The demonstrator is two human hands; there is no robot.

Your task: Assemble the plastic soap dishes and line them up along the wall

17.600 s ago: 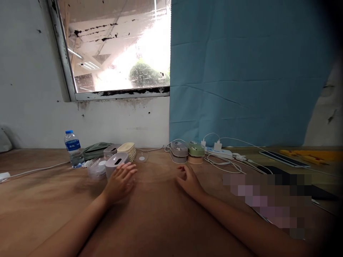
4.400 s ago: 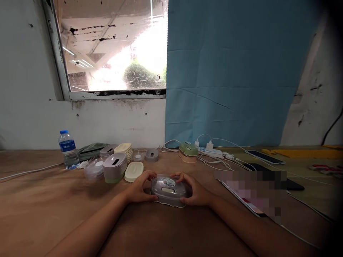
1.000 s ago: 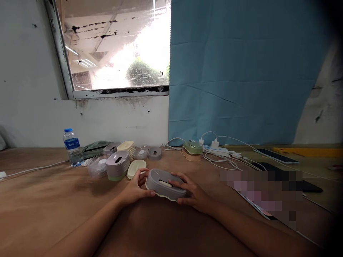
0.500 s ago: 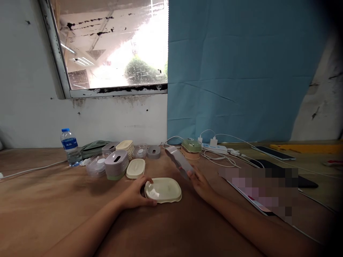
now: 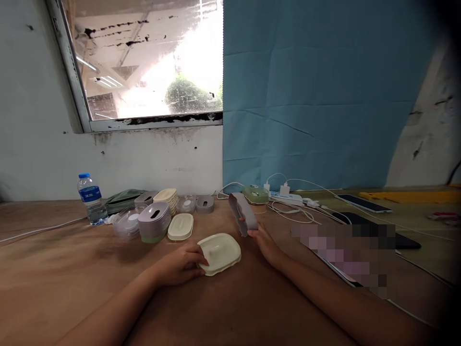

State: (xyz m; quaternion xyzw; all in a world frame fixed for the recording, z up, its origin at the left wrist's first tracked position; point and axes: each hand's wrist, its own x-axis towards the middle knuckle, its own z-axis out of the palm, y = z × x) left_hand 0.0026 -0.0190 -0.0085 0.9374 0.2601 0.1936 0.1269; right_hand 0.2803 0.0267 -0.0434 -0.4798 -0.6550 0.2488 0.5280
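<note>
My left hand (image 5: 183, 263) is closed on the left end of a cream plastic lid (image 5: 225, 252), with its fingers over the top and the thumb at the near edge. The lid lies low over the table, slightly turned. Off the table to the right, my right hand (image 5: 268, 247) grips the lower end of a grey-lilac plastic cover (image 5: 245, 211), tilted upright with its hollow side facing left. Just beyond the left hand lies a smaller cream lid (image 5: 180, 227). Behind that are slotted lilac covers stacked on a green base (image 5: 154, 221).
Clear round containers (image 5: 127, 222), a stack of cream lids (image 5: 167, 197), a grey slotted cover (image 5: 205, 204) and a water bottle (image 5: 91, 199) stand toward the wall. At right are a green box (image 5: 255, 194), a power strip (image 5: 288, 198), loose cables and a phone (image 5: 363, 203).
My left hand has shifted its grip on the cream lid, which has turned slightly, its right end swinging away. My right hand has tipped the lilac cover more upright and turned its hollow side into view.
</note>
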